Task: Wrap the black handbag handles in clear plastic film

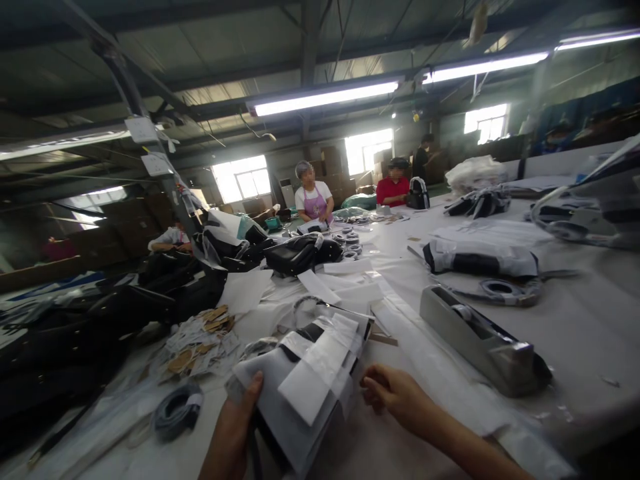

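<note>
My left hand (235,420) grips the near left edge of a black bag (310,331), its thumb on top of a white packing sheet (270,380). More white wrapping (317,373) crosses the bag's upper face, held under shiny clear strips. Just right of the bag, my right hand (387,390) hovers apart from it, fingers loosely bent and slightly spread, with nothing visible in them. A grey tape dispenser (480,340) stands on the table beyond that hand. The bag's underside is hidden.
Black bags (100,320) are heaped at left, beside a pile of tags (200,340) and a coiled strap (177,410). A wrapped bag (480,257) lies at right on the white table (590,320). Across it sit a person in a purple apron (316,202) and one in red (393,191).
</note>
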Available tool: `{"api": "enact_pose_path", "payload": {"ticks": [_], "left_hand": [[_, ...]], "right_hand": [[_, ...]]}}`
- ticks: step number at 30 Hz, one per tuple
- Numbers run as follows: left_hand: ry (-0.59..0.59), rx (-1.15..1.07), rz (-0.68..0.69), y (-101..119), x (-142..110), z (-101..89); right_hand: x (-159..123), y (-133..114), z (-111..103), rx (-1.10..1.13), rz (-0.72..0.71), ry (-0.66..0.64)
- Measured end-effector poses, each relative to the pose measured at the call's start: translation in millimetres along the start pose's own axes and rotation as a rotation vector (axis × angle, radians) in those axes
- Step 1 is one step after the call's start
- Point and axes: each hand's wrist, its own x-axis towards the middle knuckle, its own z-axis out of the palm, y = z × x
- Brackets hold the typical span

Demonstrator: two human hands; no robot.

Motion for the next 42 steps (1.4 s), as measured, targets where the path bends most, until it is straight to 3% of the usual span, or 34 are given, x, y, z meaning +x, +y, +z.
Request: {"api": "enact_pose_path", "payload": {"ticks": [3,6,8,10,13,15,17,18,20,22,25,29,33,38,42], "left_hand": [[-0.082,-0.119,-0.145,-4,14,-7.3],[-0.15,-0.087,-0.183,-4,25,-14.4],[-0.191,0.051,-0.146,0,32,-22.7],[-0.122,0.326,-0.059,7,35,-33.1],[0.219,0.851,0.27,21,23,-38.6],[0.373,1.104,0.666,31,2,-25.6],[0.29,1.245,1.135,38,-22,1.4],[0.157,1.329,1.328,39,-33,17.9],[-0.031,1.468,1.502,36,-45,50.4],[-0.086,1.582,1.457,23,-46,74.0],[-0.077,1.671,1.381,-5,-32,84.8],[0.015,1.75,1.44,-29,-17,67.6],[0.001,1.803,1.506,-30,-13,46.5],[-0.057,1.808,1.525,-30,-13,33.0],[-0.082,1.788,1.615,-28,-19,27.3]], "right_hand": [[3,-1,17,0.103,0.055,-0.074],[4,-5,25,0.14,0.071,-0.127],[3,-7,26,0.115,0.035,-0.124],[2,-6,24,0.07,-0.008,-0.095],[2,-2,22,0.028,-0.028,-0.061],[2,1,23,0.023,-0.012,-0.071],[2,1,25,0.007,0.003,-0.096],[2,-1,27,-0.013,0.0,-0.105],[0,-4,31,-0.076,-0.03,-0.108],[-5,-7,36,-0.146,-0.064,-0.098],[-15,-2,47,-0.394,-0.13,-0.121],[-23,13,62,-0.688,-0.262,-0.186],[-16,23,73,-0.827,-0.5,-0.117],[-2,27,78,-0.876,-0.658,-0.06],[-21,39,68,-0.881,-0.877,-0.107]]}}
